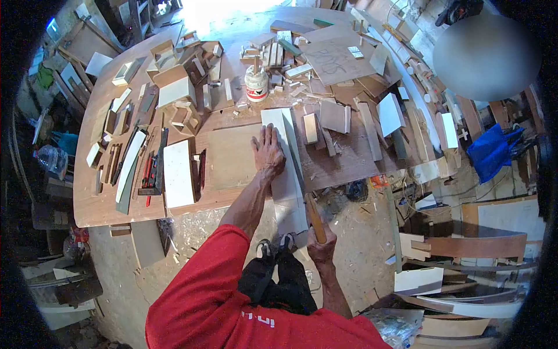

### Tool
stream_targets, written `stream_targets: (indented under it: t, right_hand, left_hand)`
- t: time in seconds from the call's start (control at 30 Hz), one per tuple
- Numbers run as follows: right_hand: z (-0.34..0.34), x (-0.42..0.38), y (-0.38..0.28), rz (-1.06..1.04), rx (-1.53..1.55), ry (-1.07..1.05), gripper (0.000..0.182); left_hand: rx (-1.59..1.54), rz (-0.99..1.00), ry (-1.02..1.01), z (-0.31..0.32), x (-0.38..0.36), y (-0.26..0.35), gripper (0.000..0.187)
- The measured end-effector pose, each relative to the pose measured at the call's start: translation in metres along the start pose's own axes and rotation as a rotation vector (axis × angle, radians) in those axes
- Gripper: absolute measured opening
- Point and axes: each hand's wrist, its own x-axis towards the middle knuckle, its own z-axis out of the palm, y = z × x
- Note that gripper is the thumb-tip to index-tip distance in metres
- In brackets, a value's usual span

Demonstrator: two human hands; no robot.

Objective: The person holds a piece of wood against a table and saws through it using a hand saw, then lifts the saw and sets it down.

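My left hand (268, 152) lies flat with fingers stretched out on a long white board (286, 200). The board rests on the worktable and sticks out past its near edge toward my legs. Beside the board's right edge, my right hand (321, 247) is closed around a brown wooden handle (315, 216). The far end of that tool is hard to see, so I cannot tell its kind. A thin brown panel (232, 157) lies left of my left hand.
A white glue tub (256, 84) stands beyond the board among wood offcuts. Left are a white panel (179, 173) and a red-and-black tool (152, 174). Small wooden box pieces (177, 87) sit farther back. A blurred round patch covers the upper right. Boards are stacked at lower right.
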Motion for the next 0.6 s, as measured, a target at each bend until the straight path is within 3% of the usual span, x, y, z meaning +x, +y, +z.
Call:
stream_targets:
  t: [0.17,0.3,0.4,0.47,0.53,0.6]
  right_hand:
    - [0.001,-0.038,0.066,-0.422,-0.076,0.253,0.038]
    - [0.006,-0.002,0.006,-0.152,0.078,0.102,0.042]
    - [0.002,-0.012,0.007,-0.118,0.029,0.07,0.043]
    - [-0.001,-0.034,0.059,-0.387,-0.144,0.176,0.045]
    - [-0.006,-0.046,0.039,-0.218,-0.042,0.176,0.043]
    - [0.001,-0.016,0.019,-0.242,-0.049,0.144,0.041]
  left_hand:
    - [0.011,-0.026,-0.017,0.003,0.001,0.0,0.073]
    - [0.069,-0.003,-0.018,0.005,-0.003,0.0,0.074]
    - [0.066,-0.009,-0.022,0.002,-0.005,0.0,0.075]
    - [0.056,-0.024,-0.032,0.001,0.001,0.001,0.076]
    - [0.051,-0.021,0.002,0.005,0.0,-0.001,0.075]
    - [0.048,-0.005,0.04,0.006,0.0,0.001,0.075]
